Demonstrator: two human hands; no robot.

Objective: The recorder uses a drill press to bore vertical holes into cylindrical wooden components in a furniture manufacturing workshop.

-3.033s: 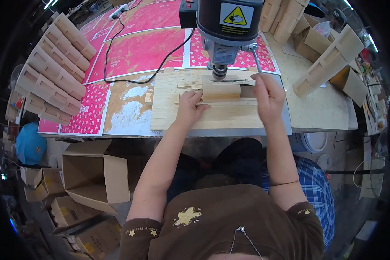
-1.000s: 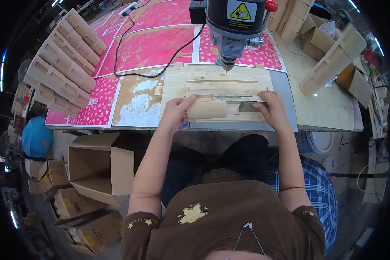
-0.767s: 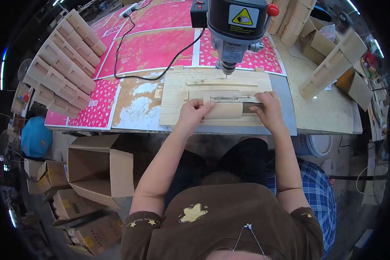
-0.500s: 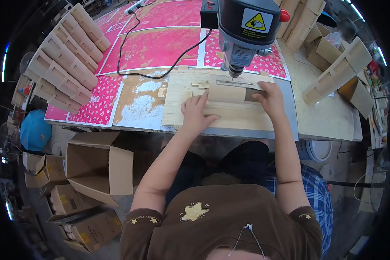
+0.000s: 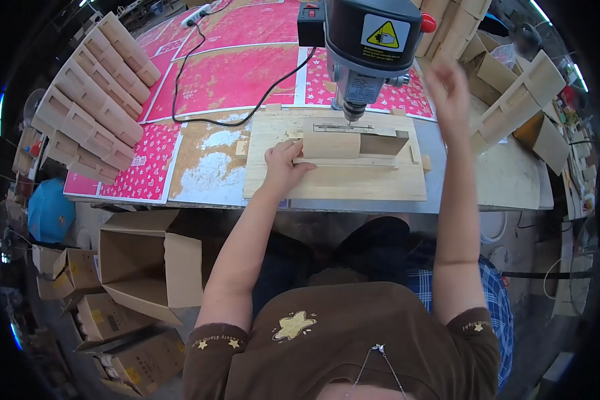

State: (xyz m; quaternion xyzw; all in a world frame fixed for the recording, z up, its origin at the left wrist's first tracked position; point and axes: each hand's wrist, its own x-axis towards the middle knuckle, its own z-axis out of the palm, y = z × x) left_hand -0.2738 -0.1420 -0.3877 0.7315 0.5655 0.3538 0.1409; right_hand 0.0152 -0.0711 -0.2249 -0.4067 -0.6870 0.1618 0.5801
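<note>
A pale, smooth wooden piece (image 5: 331,145) lies on a flat wooden board (image 5: 353,187), beneath the chuck (image 5: 355,113) of a black drill press (image 5: 370,33). From its right end a darker grey-brown block (image 5: 383,145) sticks out. A narrow metal strip (image 5: 343,128) shows along the far side. My left hand (image 5: 288,167) rests at the piece's left end, fingertips against it and thumb stretched apart on the board. Raised off the board, my right hand (image 5: 448,90) is right of the drill press, its fingers smeared by motion; nothing shows clearly in it.
Stacked wooden pieces with rectangular recesses stand at the left (image 5: 90,100), and more stacks (image 5: 520,100) stand at the right. A black cable (image 5: 247,120) crosses the pink table covering (image 5: 247,80). Open cardboard boxes (image 5: 137,257) sit below the table's left edge.
My right hand has let go of the grey-brown block and moved up and to the right. The left hand stays at the wooden piece's left end.
</note>
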